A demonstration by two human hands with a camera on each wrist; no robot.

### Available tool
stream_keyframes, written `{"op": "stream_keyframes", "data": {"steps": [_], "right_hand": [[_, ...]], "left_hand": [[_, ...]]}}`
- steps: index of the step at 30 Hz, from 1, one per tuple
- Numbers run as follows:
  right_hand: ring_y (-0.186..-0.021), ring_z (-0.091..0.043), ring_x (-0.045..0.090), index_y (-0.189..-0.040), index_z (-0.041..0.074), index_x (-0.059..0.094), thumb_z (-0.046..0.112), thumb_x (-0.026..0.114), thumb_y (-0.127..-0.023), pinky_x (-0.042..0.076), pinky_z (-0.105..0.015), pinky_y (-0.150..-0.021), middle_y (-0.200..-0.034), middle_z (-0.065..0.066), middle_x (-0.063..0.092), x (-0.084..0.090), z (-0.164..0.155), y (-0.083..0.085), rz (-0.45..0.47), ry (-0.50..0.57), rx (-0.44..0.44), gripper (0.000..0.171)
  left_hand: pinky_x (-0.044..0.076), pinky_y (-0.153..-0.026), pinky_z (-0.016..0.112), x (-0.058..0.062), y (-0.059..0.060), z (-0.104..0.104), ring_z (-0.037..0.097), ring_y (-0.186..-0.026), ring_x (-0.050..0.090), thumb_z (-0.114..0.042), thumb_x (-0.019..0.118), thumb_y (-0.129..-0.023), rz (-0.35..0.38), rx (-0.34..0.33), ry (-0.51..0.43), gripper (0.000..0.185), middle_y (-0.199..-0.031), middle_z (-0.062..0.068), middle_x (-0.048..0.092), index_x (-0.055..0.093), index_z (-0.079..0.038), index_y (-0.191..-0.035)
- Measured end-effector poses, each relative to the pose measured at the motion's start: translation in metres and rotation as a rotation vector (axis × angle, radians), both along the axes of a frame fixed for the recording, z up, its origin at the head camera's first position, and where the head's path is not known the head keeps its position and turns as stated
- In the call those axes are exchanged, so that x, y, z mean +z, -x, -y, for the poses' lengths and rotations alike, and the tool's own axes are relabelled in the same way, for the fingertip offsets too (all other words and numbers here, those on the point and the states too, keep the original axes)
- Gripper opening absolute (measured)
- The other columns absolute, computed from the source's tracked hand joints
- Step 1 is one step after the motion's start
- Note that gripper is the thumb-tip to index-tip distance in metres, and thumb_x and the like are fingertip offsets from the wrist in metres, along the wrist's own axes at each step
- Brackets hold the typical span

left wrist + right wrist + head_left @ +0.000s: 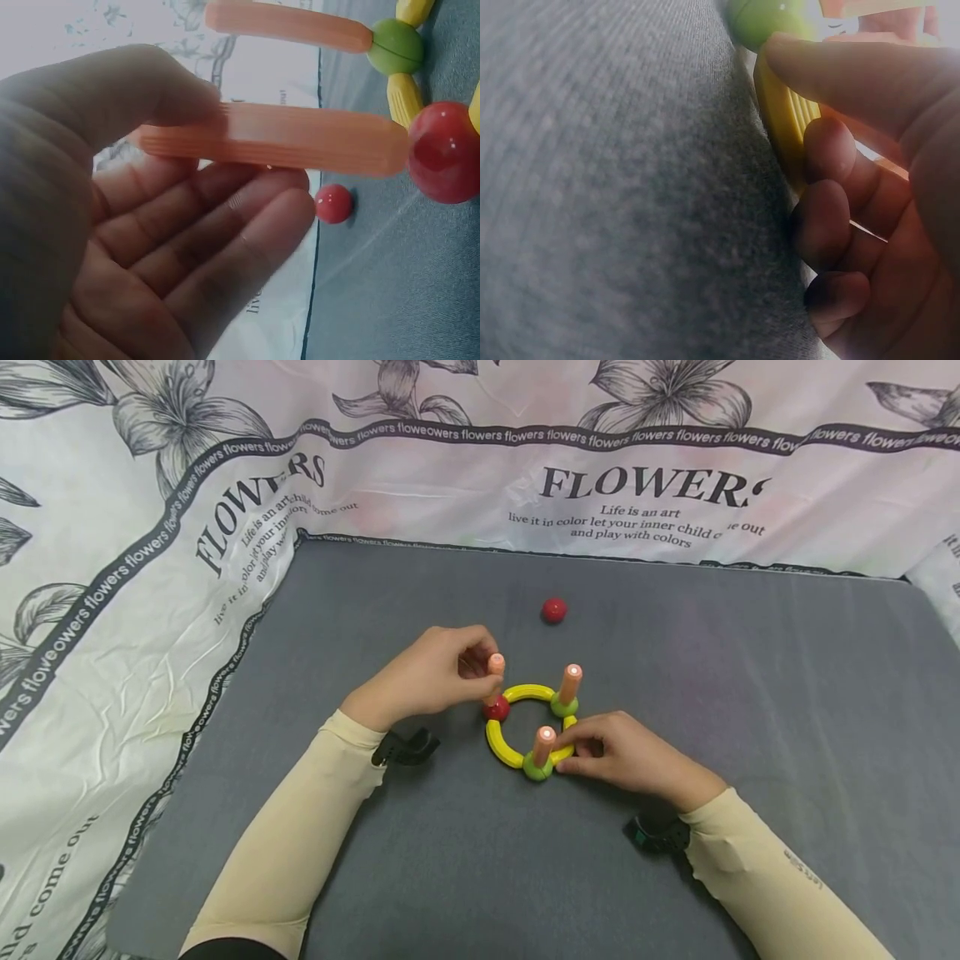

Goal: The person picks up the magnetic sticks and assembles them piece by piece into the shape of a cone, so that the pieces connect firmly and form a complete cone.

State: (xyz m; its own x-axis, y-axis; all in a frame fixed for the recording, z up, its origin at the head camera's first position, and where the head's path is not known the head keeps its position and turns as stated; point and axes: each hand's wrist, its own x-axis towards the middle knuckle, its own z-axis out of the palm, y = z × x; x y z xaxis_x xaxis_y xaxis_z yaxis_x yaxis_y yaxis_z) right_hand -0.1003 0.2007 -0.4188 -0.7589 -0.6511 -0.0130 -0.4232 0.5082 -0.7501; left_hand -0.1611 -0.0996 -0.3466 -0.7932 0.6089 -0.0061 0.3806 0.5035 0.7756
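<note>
Meanwhile my left hand (431, 675) pinches an orange peg (277, 139) upright on the red ball (497, 708), while my right hand (626, 753) pinches the yellow ring (501, 745) to steady it.

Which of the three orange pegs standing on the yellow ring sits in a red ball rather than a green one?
The leftmost orange peg, pinched by the left hand. Its base is a red ball; the other two stand in green balls.

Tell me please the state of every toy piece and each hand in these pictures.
Left hand: pinches the orange stick standing in the red ball.
Right hand: holds the yellow ring on the mat.
Two other orange sticks: upright in green balls.
Loose red ball: lies apart, untouched.
</note>
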Motion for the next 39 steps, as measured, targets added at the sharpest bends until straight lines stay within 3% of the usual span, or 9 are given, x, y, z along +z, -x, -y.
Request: {"op": "stream_keyframes", "data": {"steps": [5,9,14,18,20,23,27,34,39], "right_hand": [[-0.063,-0.003,0.05,-0.113,0.018,0.081,0.021,0.085,-0.09,0.042,-0.023,-0.057,-0.071,0.015,0.054,-0.001,0.0,0.0,0.005,-0.015,-0.005,0.023],[-0.062,-0.003,0.05,-0.114,0.018,0.081,0.021,0.085,-0.091,0.042,-0.024,-0.056,-0.071,0.014,0.054,0.0,0.0,0.0,0.017,-0.014,-0.009,0.023],[-0.063,-0.005,0.052,-0.118,0.02,0.08,0.024,0.083,-0.093,0.045,-0.024,-0.058,-0.072,0.013,0.058,0.002,0.0,-0.002,0.067,-0.008,0.006,0.025],[-0.072,-0.009,0.06,-0.116,0.016,0.077,0.018,0.077,-0.098,0.051,-0.024,-0.067,-0.084,0.005,0.068,0.007,-0.009,0.003,0.201,0.056,0.033,0.018],[-0.076,-0.013,0.062,-0.11,0.011,0.075,0.012,0.073,-0.1,0.053,-0.026,-0.07,-0.09,-0.002,0.071,0.012,-0.018,0.009,0.247,0.091,0.003,0.01],[-0.077,-0.016,0.063,-0.104,0.005,0.072,0.009,0.07,-0.101,0.053,-0.028,-0.069,-0.091,-0.01,0.07,0.023,-0.029,0.023,0.225,0.085,-0.128,0.005],[-0.076,-0.017,0.061,-0.112,0.005,0.072,0.015,0.07,-0.102,0.05,-0.03,-0.064,-0.095,-0.01,0.07,0.036,-0.028,0.051,0.11,-0.05,-0.289,0.015],[-0.082,-0.027,0.06,-0.136,0.008,0.066,0.011,0.065,-0.101,0.049,-0.041,-0.072,-0.122,-0.017,0.066,0.047,-0.003,0.108,-0.04,-0.217,-0.266,0.035],[-0.103,-0.035,0.058,-0.152,0.01,0.054,0.008,0.064,-0.102,0.048,-0.052,-0.091,-0.146,-0.022,0.052,0.039,0.005,0.135,-0.071,-0.253,-0.255,0.052]], "left_hand": [[0.059,-0.086,0.027,-0.002,0.001,-0.001,0.01,-0.09,0.072,-0.014,0.073,-0.096,0.052,-0.046,-0.068,0.012,-0.097,-0.004,0.073,0.063,-0.014,-0.103],[0.059,-0.087,0.03,-0.008,0.004,0.0,0.013,-0.091,0.072,-0.015,0.075,-0.096,0.11,-0.069,-0.059,0.013,-0.099,-0.003,0.073,0.064,-0.015,-0.104],[0.057,-0.085,0.031,-0.03,0.013,0.004,0.015,-0.092,0.069,-0.02,0.081,-0.094,0.201,-0.118,0.026,0.018,-0.101,-0.003,0.072,0.067,-0.017,-0.104],[0.054,-0.079,0.032,-0.049,0.02,0.004,0.018,-0.085,0.066,-0.021,0.084,-0.091,0.249,-0.152,0.052,0.019,-0.094,0.001,0.071,0.069,-0.016,-0.101],[0.052,-0.076,0.031,-0.055,0.022,0.004,0.019,-0.082,0.063,-0.022,0.085,-0.09,0.246,-0.165,0.046,0.02,-0.09,0.002,0.069,0.069,-0.015,-0.1],[0.049,-0.075,0.031,-0.06,0.025,0.002,0.02,-0.082,0.06,-0.023,0.086,-0.09,0.234,-0.188,0.034,0.023,-0.088,0.003,0.065,0.068,-0.015,-0.102],[0.048,-0.076,0.031,-0.061,0.028,0.004,0.022,-0.083,0.059,-0.023,0.085,-0.09,0.252,-0.199,0.023,0.025,-0.089,0.004,0.062,0.067,-0.015,-0.106],[0.047,-0.078,0.032,-0.062,0.031,0.009,0.022,-0.087,0.058,-0.023,0.086,-0.09,0.275,-0.228,0.017,0.027,-0.092,0.005,0.061,0.065,-0.016,-0.106],[0.048,-0.077,0.031,-0.067,0.032,0.005,0.022,-0.086,0.058,-0.025,0.085,-0.091,0.281,-0.259,-0.007,0.028,-0.094,0.005,0.062,0.065,-0.017,-0.109]]}}
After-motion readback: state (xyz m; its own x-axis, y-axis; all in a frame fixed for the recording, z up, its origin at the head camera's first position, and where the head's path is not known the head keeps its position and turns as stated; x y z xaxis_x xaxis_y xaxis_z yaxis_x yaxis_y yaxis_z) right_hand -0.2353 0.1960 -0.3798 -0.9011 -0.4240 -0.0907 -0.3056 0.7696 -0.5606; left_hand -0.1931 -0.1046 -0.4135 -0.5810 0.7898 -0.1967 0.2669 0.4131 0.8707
